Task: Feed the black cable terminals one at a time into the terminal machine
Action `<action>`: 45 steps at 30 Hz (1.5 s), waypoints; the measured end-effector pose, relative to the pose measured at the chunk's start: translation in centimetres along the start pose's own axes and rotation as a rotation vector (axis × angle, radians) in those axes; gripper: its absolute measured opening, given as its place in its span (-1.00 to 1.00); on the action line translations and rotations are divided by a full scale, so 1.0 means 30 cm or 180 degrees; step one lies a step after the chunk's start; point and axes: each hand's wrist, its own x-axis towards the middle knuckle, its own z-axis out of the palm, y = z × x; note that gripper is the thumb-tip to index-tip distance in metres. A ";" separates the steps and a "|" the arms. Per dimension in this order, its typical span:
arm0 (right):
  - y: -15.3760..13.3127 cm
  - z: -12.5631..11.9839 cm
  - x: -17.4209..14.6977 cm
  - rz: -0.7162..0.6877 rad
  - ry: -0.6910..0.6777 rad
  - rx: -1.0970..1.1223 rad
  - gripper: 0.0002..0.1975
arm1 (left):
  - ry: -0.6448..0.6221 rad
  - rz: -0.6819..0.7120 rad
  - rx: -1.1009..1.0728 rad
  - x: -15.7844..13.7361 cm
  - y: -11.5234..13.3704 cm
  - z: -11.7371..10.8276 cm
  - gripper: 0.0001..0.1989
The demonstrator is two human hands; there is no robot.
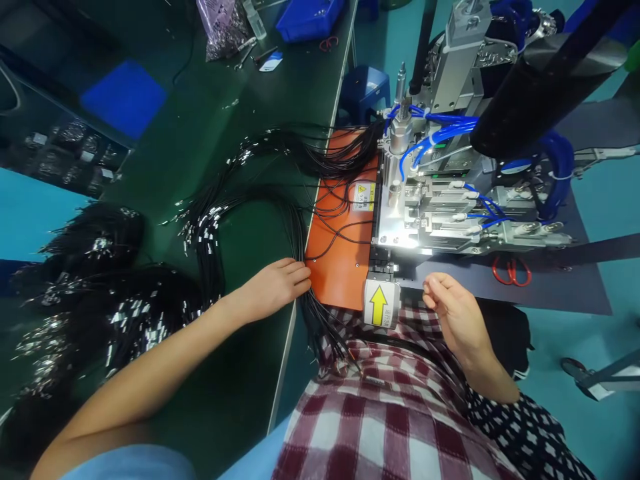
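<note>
My left hand point(283, 288) lies at the green table's edge with its fingers curled over a bundle of thin black cables point(296, 230). The bundle loops across the table, and its lower ends hang over the edge toward my lap. My right hand point(456, 313) is raised in front of the machine point(405, 220), thumb and fingers pressed together. Whatever is between those fingertips, if anything, is too small to make out. More black cables point(345, 157) run over an orange plate point(335, 280) to the machine's left side, some with loose single strands.
Heaps of black cables with shiny ends point(150, 313) cover the table's left part. Red-handled scissors point(511, 272) lie on the grey board right of my hand. A blue bin point(310, 19) and a bag of small parts point(225, 30) stand at the back. A black cylinder point(540, 93) overhangs the machine.
</note>
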 end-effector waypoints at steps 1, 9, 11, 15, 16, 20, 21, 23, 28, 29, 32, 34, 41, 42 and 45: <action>-0.003 0.004 -0.002 -0.0009 -0.0018 -0.0011 -0.76 | -0.0089 0.0031 0.0039 0.001 -0.001 0.000 -0.76; -0.006 0.020 -0.013 -0.0199 -0.0136 -0.0306 -0.78 | 0.0298 0.0438 0.0219 -0.012 -0.034 -0.031 -0.71; -0.007 0.033 -0.029 -0.0264 -0.0370 -0.0569 -0.84 | 0.0682 0.0249 0.0141 -0.013 -0.046 -0.049 -0.72; -0.008 0.077 -0.074 -0.0439 -0.1328 -0.1102 -0.60 | 0.1209 -0.0125 0.0273 0.028 -0.039 -0.047 -0.82; -0.006 0.085 -0.084 -0.0538 -0.1435 -0.1164 -0.55 | 0.1287 -0.0156 0.0352 0.044 -0.030 -0.037 -0.83; 0.008 0.081 -0.100 -0.0461 -0.1046 -0.0749 -0.63 | 0.1267 -0.0217 0.0575 0.114 0.025 0.011 -0.86; 0.010 0.075 -0.101 -0.0376 -0.0861 -0.0586 -0.70 | 0.1214 -0.0218 0.0563 0.133 0.045 0.016 -0.86; 0.012 0.069 -0.101 -0.0271 -0.0568 -0.0390 -0.81 | 0.1130 -0.0213 0.0428 0.171 0.094 0.016 -0.86; -0.004 0.085 -0.109 -0.0372 -0.0584 -0.0499 -0.86 | 0.0948 0.0171 -0.0572 0.258 0.227 -0.001 -0.79; -0.009 0.087 -0.110 -0.0404 -0.0576 -0.0475 -0.85 | 0.0870 0.0196 -0.0728 0.267 0.243 0.001 -0.78; -0.021 0.078 -0.109 -0.0480 -0.0405 -0.0304 -0.85 | 0.0694 0.0067 -0.0967 0.275 0.270 0.010 -0.74; -0.024 0.069 -0.103 -0.0572 -0.0398 -0.0285 -0.91 | 0.0619 -0.0086 -0.1163 0.278 0.278 0.003 -0.74; -0.025 0.049 -0.090 -0.0725 -0.0779 -0.0509 -0.87 | 0.0001 -0.0200 -0.3462 0.344 0.284 -0.066 -0.76; -0.027 0.043 -0.090 -0.0646 -0.0770 -0.0438 -0.83 | 0.0062 -0.0242 -0.3584 0.352 0.283 -0.066 -0.76; -0.031 0.027 -0.092 -0.0272 -0.0707 -0.0132 -0.81 | 0.0392 -0.0494 -0.3738 0.361 0.292 -0.047 -0.81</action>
